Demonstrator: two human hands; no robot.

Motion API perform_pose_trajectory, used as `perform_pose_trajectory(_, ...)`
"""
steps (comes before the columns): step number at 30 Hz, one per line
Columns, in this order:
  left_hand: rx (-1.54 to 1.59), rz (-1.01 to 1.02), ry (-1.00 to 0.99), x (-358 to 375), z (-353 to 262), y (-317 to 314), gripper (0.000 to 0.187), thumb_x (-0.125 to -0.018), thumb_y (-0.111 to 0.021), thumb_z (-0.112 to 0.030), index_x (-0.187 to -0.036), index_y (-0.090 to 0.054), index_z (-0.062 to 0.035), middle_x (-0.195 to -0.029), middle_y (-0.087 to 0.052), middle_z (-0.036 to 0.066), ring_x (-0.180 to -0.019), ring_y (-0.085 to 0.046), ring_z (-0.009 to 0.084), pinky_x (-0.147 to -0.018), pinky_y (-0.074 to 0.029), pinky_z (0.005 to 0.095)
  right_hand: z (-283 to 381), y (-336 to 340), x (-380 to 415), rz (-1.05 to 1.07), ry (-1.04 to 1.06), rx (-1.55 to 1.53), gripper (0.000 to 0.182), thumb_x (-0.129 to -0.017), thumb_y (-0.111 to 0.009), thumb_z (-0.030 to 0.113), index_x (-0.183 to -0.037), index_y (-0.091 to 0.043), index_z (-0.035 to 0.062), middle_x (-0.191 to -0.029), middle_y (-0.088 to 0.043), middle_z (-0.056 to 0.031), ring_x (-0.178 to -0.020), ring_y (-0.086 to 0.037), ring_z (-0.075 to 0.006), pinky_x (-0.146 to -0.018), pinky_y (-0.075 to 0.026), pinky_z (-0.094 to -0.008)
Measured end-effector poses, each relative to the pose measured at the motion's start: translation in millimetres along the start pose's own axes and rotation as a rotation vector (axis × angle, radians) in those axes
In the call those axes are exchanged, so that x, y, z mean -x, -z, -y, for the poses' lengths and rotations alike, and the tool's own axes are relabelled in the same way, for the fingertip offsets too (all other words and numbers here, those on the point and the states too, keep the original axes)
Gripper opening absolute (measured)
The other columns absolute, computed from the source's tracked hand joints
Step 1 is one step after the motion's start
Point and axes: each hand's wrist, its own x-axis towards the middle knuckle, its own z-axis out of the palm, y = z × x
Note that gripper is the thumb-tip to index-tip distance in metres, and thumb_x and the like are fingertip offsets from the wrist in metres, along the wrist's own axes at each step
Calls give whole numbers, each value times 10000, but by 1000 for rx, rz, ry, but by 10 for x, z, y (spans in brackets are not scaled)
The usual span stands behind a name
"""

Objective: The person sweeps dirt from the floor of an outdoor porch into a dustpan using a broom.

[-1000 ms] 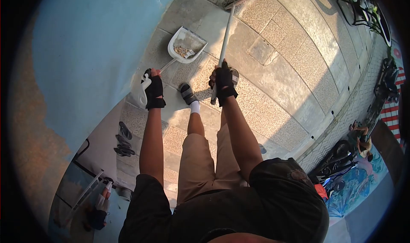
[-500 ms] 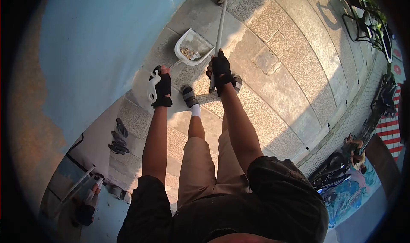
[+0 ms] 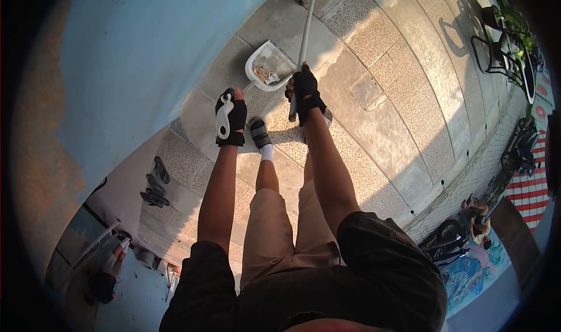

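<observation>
Gloved hands apart, my left hand (image 3: 232,117) grips the handle (image 3: 249,87) of a dustpan (image 3: 277,58) ahead of my feet (image 3: 260,134), apparently level to contain its litter (image 3: 265,74), while my right hand (image 3: 305,91) clasps a broom (image 3: 308,25) by its pole (image 3: 302,51), seemingly for reach.

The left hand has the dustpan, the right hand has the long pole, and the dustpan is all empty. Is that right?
Not quite: the dustpan isn't empty. The head view shows small bits of litter in it. The left hand does hold it, and the right hand holds the long pole.
</observation>
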Motion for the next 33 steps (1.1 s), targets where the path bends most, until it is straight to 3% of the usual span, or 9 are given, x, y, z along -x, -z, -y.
perform_pose_trajectory(5, -29, -9, -40, 70, -49, -37, 254, -929, -550, -174, -758, -546, 13, -661, -584, 97, -664, -591, 167, -608, -472, 337, 134, 23, -516, 318, -64, -236, 189, -960, -471, 324, -985, -446, 139, -585, -369, 31, -479, -399, -105, -413, -347, -274)
perform_pose_trajectory(9, -59, -13, -81, 78, -27, -54, 253, -923, -560, -172, -748, -547, 10, -650, -585, 111, -633, -584, 186, -596, -466, 348, 395, 225, -9, 220, -12, -80, 232, -943, -488, 210, -1164, -438, 159, -600, -394, 24, -447, -398, -111, -392, -358, -288)
perform_pose_trajectory(12, -49, -26, -3, 95, -19, -51, 256, -920, -575, -176, -741, -548, 6, -661, -601, 121, -633, -593, 205, -595, -467, 347, 774, 364, 212, -59, 148, 222, 97, -959, -457, 217, -1020, -471, 144, -595, -377, 36, -449, -384, -87, -385, -340, -264)
perform_pose_trajectory(14, -93, -12, -57, 86, -29, -31, 242, -918, -579, -174, -758, -558, 6, -671, -609, 126, -648, -609, 209, -591, -466, 350, 1021, 647, -359, -129, 261, 438, 422, -925, -463, 159, -1343, -401, 166, -611, -409, -8, -408, -372, -140, -368, -349, -313)
perform_pose_trajectory(16, -22, -43, -51, 84, 7, -51, 240, -917, -582, -173, -757, -559, 5, -675, -613, 125, -647, -607, 206, -588, -463, 352, 1485, 362, -403, -384, 107, 820, 247, -927, -453, 204, -1148, -536, 131, -578, -445, -27, -407, -449, -177, -345, -334, -350)
perform_pose_trajectory(20, -229, -45, -69, 178, -359, -53, 272, -924, -574, -206, -753, -557, 4, -693, -628, 126, -662, -615, 211, -591, -459, 364, 1653, 442, -1307, -226, -186, 1502, 319, -938, -427, 244, -815, -607, 11, -645, -633, -165, -547, -666, -262, -399, -459, -414)
perform_pose_trajectory(23, -129, -118, 6, 94, 44, -20, 320, -942, -543, -273, -776, -562, 0, -729, -655, 131, -687, -622, 230, -622, -463, 364, 1493, 210, -681, -113, -223, 1746, 322, -956, -372, 207, -1004, -572, -40, -798, -684, -186, -758, -697, -276, -653, -565, -388)
perform_pose_trajectory(26, -174, -178, 7, 87, 40, 23, 304, -939, -550, -266, -782, -563, -5, -722, -654, 114, -687, -620, 213, -624, -463, 358, 967, 911, -616, -29, 444, 1998, 341, -939, -398, 244, -1111, -559, -4, -841, -653, -188, -738, -636, -294, -636, -527, -417)
perform_pose_trajectory(33, -73, -355, -13, 256, -19, 360, 347, -955, -510, -302, -744, -616, -47, -655, -578, 18, -615, -518, 140, -587, -407, 319, 1664, 957, 667, -62, 34, 1643, 567, -846, -409, 128, -1413, -393, 116, -967, -646, -165, -792, -645, -261, -651, -509, -382)
